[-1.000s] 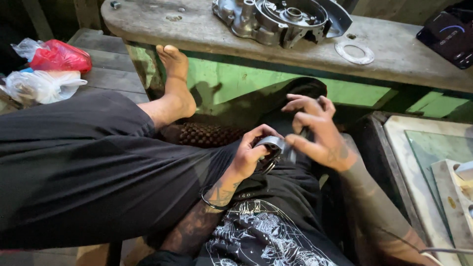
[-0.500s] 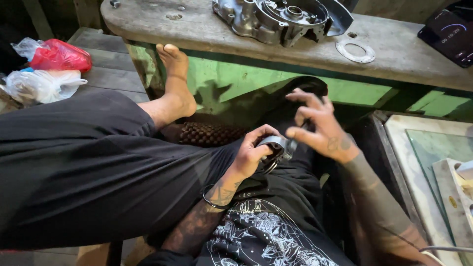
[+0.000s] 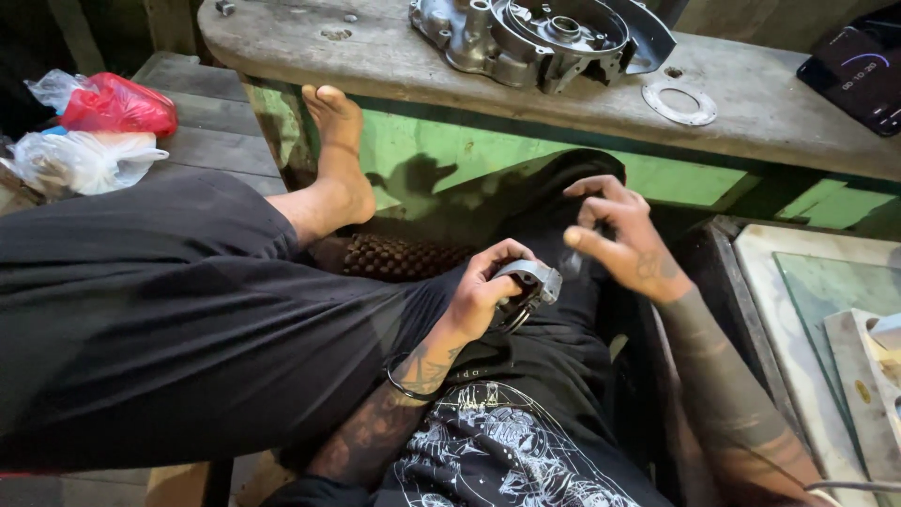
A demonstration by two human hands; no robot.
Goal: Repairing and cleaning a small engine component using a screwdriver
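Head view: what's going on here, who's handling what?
A seated person holds a small grey metal part over their lap in the left hand. The right hand is just beside it, fingers spread, pinching something too small to make out. One bare foot is propped against the green front of a wooden bench. On the bench lie a grey engine casing, a flat metal ring and a dark phone. Plastic bags sit off to the left.

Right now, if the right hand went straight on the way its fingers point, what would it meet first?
The right hand points left, toward the small metal part gripped in the left hand. It would probably meet that part first, though depth between them is unclear.
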